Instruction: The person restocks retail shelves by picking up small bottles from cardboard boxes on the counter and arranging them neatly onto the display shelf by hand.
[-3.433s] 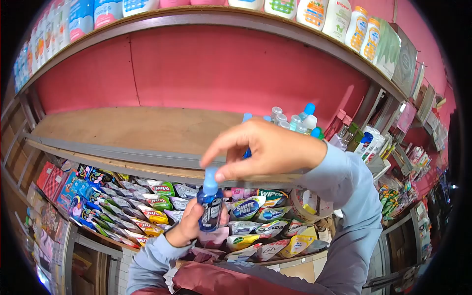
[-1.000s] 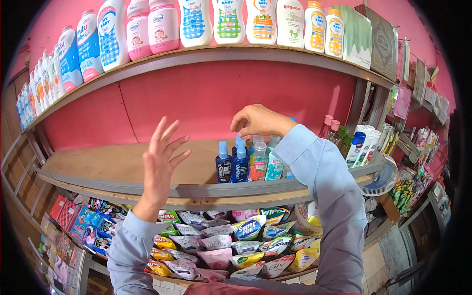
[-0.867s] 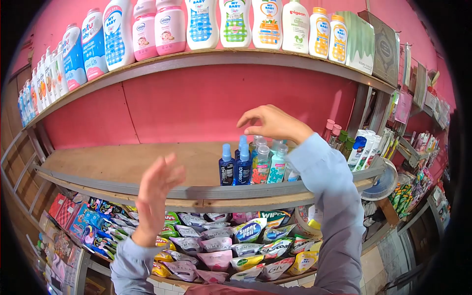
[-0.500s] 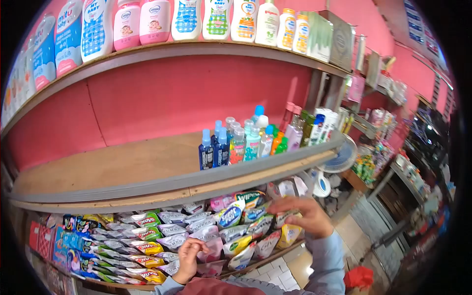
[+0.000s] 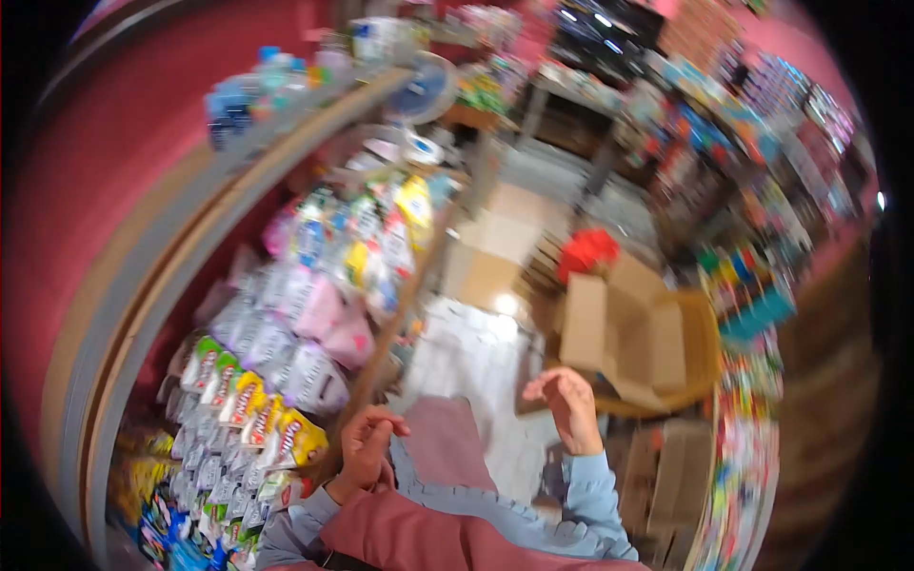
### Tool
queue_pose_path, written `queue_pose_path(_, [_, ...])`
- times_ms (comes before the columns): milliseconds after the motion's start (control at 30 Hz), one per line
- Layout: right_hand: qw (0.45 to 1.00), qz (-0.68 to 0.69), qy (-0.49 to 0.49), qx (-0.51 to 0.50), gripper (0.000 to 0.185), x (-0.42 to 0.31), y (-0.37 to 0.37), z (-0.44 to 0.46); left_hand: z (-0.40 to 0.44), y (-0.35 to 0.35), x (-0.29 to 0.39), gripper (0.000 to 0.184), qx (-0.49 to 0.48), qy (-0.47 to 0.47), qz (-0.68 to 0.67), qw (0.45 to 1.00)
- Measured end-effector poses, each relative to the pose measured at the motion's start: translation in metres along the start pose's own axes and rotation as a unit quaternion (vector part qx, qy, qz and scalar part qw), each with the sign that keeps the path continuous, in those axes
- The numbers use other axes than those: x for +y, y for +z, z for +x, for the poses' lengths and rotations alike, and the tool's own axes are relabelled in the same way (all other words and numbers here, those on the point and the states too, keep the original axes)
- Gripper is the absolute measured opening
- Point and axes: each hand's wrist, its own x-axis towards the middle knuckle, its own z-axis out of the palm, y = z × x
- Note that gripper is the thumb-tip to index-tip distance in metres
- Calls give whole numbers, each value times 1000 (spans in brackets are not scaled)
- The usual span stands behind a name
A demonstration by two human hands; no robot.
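My left hand (image 5: 367, 447) is low in the view, near the front edge of the lower shelf of packets (image 5: 295, 433); its fingers are loosely curled, with no object visible in them. My right hand (image 5: 567, 404) is raised in front of the open cardboard box (image 5: 652, 343), fingers apart and slightly bent, nothing held. Neither hand touches the goods. Blurred blue bottles (image 5: 228, 107) stand with other bottles on the upper-left shelf (image 5: 205, 181).
A fan (image 5: 424, 88) stands at the shelf's far end. Tiled floor (image 5: 476, 352) runs between the shelves. A yellow basket (image 5: 703, 347) holds the box, beside a red bag (image 5: 587, 253). More packed goods line the right, with cardboard boxes (image 5: 676, 476) below.
The bottle held earlier now stands on the shelf, released. Both hands have come down from the shelf, and the view has swung right toward the aisle, box and basket.
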Motion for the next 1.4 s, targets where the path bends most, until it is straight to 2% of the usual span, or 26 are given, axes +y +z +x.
queue_pose_path(67, [998, -18, -26, 59, 30, -13, -7, -53, -17, 14, -3, 14, -81, 14, 13, 997])
queue_pose_path(167, [991, -6, -34, 130, 29, -13, -13, -128, -42, 35, -5, 11, -181, -14, 29, 983])
queue_pose_path(333, [980, -10, 21, 195, 21, 7, -22, -234, -91, 83, -38, 13, -249, -76, -38, 965])
queue_pose_path(533, [940, -223, 25, 256, 22, 25, -54, -355, -154, 163, -47, 16, -407, -114, -19, 906])
queue_pose_path(633, [899, -285, 46, 329, 26, 27, -91, -434, -195, 202, -53, 19, -465, -107, -9, 879])
queue_pose_path(700, [852, -335, 86, 392, 26, 15, -117, -495, -235, 228, -60, 17, -466, -129, -28, 875])
queue_pose_path(733, [845, -294, 49, 444, 24, 23, -138, -528, -257, 240, -62, 16, -462, -140, -36, 875])
queue_pose_path(767, [815, -286, 80, 498, 25, 23, -158, -564, -281, 250, -69, 15, -463, -125, -28, 877])
queue_pose_path(867, [715, -330, 34, 615, 26, 28, -224, -663, -343, 275, -68, 14, -490, -206, -42, 846])
queue_pose_path(900, [678, -356, 32, 643, 30, 47, -255, -700, -359, 281, -75, 14, -504, -198, -50, 839])
queue_pose_path(933, [676, -315, 50, 664, 34, 47, -269, -722, -374, 290, -76, 14, -496, -209, -66, 840])
queue_pose_path(1000, [673, -290, 61, 677, 42, 92, -327, -773, -400, 305, -75, 14, -472, -235, -96, 844])
queue_pose_path(1033, [641, -328, 45, 692, 46, 111, -349, -789, -409, 309, -73, 14, -462, -247, -95, 847])
queue_pose_path(1100, [576, -400, 8, 713, 53, 136, -381, -800, -427, 314, -70, 14, -457, -222, -82, 857])
queue_pose_path(1200, [547, -425, 117, 712, 59, 102, -369, -774, -438, 315, -73, 15, -447, -218, -48, 866])
queue_pose_path(1333, [476, -470, 109, 735, 56, 109, -378, -765, -444, 323, -70, 15, -448, -224, -8, 866])
queue_pose_path(1367, [466, -467, 96, 745, 53, 115, -380, -766, -446, 326, -70, 16, -452, -227, -5, 863])
queue_pose_path(1400, [482, -425, 70, 763, 52, 120, -380, -766, -447, 330, -70, 15, -453, -229, -6, 861])
